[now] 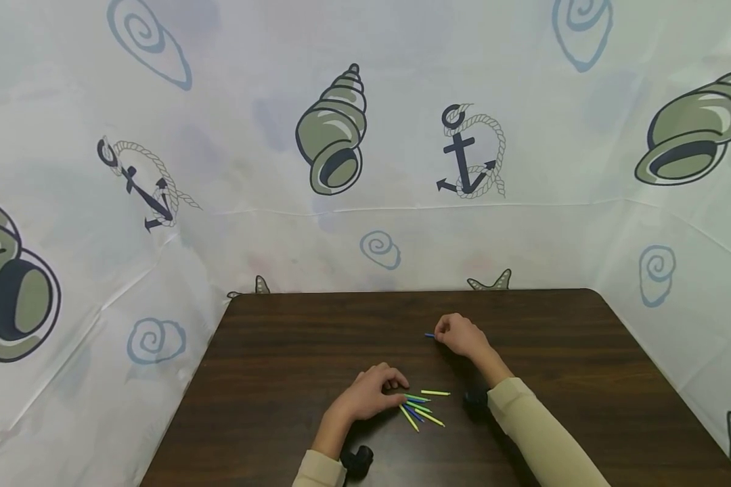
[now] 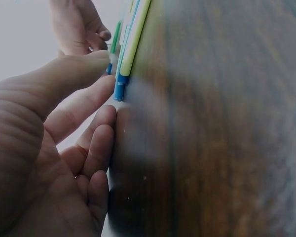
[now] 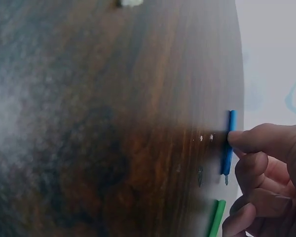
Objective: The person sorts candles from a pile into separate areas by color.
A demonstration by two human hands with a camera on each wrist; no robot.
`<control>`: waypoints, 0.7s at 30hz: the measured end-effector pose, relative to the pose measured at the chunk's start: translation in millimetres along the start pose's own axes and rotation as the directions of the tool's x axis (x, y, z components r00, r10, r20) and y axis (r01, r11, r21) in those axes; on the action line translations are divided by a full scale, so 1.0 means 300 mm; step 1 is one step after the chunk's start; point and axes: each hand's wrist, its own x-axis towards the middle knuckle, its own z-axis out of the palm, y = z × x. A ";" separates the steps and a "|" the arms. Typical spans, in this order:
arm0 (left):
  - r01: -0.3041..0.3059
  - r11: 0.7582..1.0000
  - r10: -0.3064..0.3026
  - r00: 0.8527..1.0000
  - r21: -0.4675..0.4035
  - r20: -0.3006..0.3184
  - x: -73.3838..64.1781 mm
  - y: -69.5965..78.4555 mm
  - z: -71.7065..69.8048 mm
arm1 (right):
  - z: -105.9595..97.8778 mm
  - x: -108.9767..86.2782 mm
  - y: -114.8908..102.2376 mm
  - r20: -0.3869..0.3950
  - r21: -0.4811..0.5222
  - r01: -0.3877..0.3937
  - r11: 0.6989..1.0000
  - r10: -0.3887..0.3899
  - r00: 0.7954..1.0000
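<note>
Thumb and index finger of my right hand (image 1: 463,336) pinch a blue candle (image 3: 230,143) at the far part of the table; a short wick shows at its lower end in the right wrist view. My left hand (image 1: 368,393) rests beside a loose pile of thin candles, its thumb at their near ends and its index finger held apart. Among them are a yellow candle (image 1: 432,419), a green candle (image 1: 417,397) and a blue candle (image 2: 120,89). Whether the left thumb touches any of them I cannot tell.
Slightly behind the pile lies a separate yellow candle (image 1: 435,393). The dark wooden table (image 1: 268,379) ends at a pale curtain (image 1: 231,122) printed with shells and anchors. A green candle (image 3: 216,218) lies near my right fingers in the right wrist view.
</note>
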 end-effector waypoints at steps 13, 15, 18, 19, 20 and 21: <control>0.025 0.999 -0.021 0.997 0.046 -0.079 0.016 0.040 0.029 | -0.051 -0.019 0.085 -0.054 0.177 0.142 0.974 -0.134 0.989; 0.039 0.997 -0.034 0.995 0.062 -0.090 0.019 0.047 0.035 | -0.054 -0.035 0.079 -0.037 0.189 0.172 0.967 -0.168 0.985; 0.058 0.996 -0.051 0.993 0.065 -0.104 0.024 0.053 0.044 | -0.049 -0.070 0.054 0.010 0.207 0.222 0.953 -0.229 0.973; 0.061 0.996 -0.054 0.993 0.060 -0.109 0.025 0.056 0.046 | -0.045 -0.082 0.043 0.030 0.209 0.241 0.948 -0.252 0.967; 0.064 0.996 -0.056 0.992 0.063 -0.115 0.027 0.059 0.050 | -0.040 -0.096 0.032 0.051 0.213 0.255 0.943 -0.271 0.961; 0.065 0.996 -0.057 0.991 0.062 -0.122 0.029 0.062 0.054 | -0.036 -0.111 0.020 0.075 0.217 0.271 0.938 -0.293 0.953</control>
